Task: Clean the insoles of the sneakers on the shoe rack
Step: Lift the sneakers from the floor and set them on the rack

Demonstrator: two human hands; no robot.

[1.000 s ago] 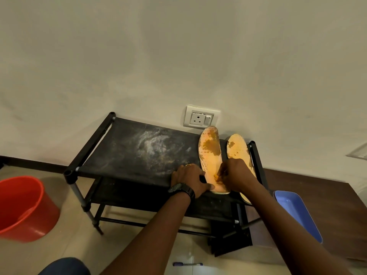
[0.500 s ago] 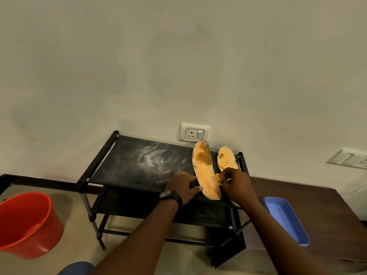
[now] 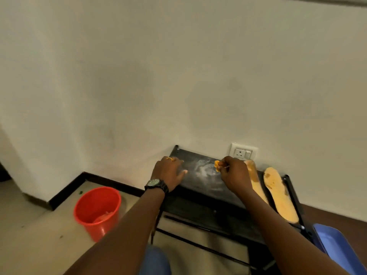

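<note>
I judge I'm mid-clean. My right hand (image 3: 235,175) pinches an orange scrap (image 3: 217,166), and my left hand (image 3: 168,173) rests flat on the shoe rack (image 3: 204,188). The insoles (image 3: 280,195) lie at its right end. Next, the scrap probably goes in the bucket (image 3: 97,211).

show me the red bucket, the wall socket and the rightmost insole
red bucket (image 3: 93,230), head view, outer wall below the rim
wall socket (image 3: 243,153), head view, middle of the white plate
rightmost insole (image 3: 280,193), head view, middle of its top face

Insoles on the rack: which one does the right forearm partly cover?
The left insole, nearer the socket; the forearm crosses it. The right insole shows almost whole.
</note>
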